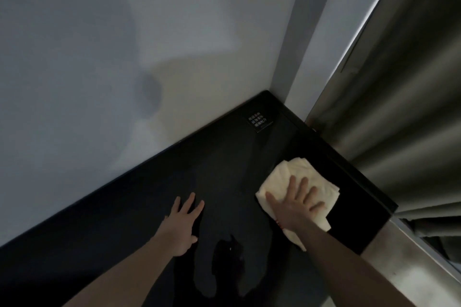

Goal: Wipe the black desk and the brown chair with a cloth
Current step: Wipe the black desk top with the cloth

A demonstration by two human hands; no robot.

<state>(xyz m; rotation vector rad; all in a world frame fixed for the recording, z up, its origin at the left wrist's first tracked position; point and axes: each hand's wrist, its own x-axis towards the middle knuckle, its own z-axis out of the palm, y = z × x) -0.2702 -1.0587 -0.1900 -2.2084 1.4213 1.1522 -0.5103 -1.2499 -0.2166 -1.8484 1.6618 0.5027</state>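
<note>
The cloth (296,197) lies on the black counter (174,207) in the lower right of the frame, directly under the right hand (296,203). That grip is spread flat, fingers splayed and palm pressing the folded cloth down, pinching nothing. The cloth's long axis runs from its folded upper end near the counter's right edge down toward the wrist, where a tail pokes out. It sits just beside the right edge and well short of the far corner in the upper middle of the frame, where a small dark label (258,121) lies.

The left hand (183,227) rests at lower centre, fingers open on the bare counter and holding nothing, apparently bracing. It is well apart from the cloth, so the right hand is the nearer and the one working.

The unwiped stretch seems to lie up toward the label and leftward along the wall (99,57); the next stroke likely goes one of those ways.

Count: one cloth, one counter, one label, two hands. No chair is visible. A curtain (399,107) hangs at the right.
</note>
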